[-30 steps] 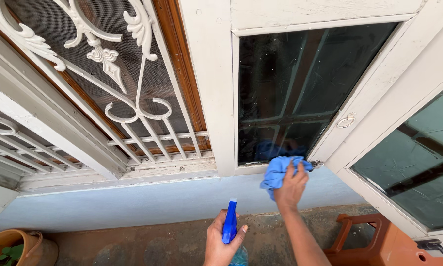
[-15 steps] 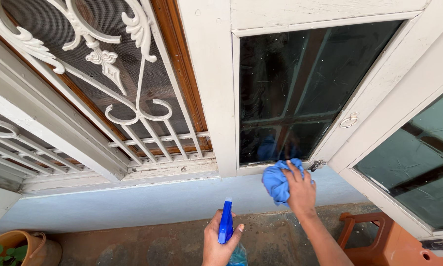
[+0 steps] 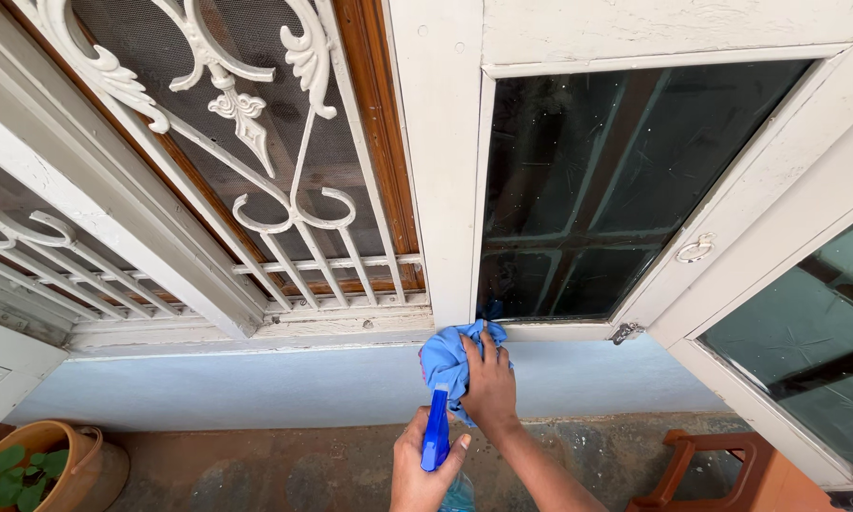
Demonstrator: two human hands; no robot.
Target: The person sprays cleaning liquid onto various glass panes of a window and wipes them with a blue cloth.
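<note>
Blue cloth (image 3: 448, 358) under right hand (image 3: 490, 384); left hand (image 3: 422, 469) grips spray bottle (image 3: 437, 436)

My right hand (image 3: 490, 382) presses the blue cloth (image 3: 448, 360) against the bottom rail of the white wooden window frame (image 3: 443, 190), at the lower left corner of the dark glass pane (image 3: 597, 180). Just below the cloth, my left hand (image 3: 423, 467) grips the blue spray bottle (image 3: 437, 438). The white scrolled metal grille (image 3: 256, 142) stands left of the pane. A terracotta clay pot (image 3: 43, 460) sits far left on the floor; an orange plastic stool (image 3: 720, 469) sits at the right, below the small metal ring latch (image 3: 696, 250).
</note>
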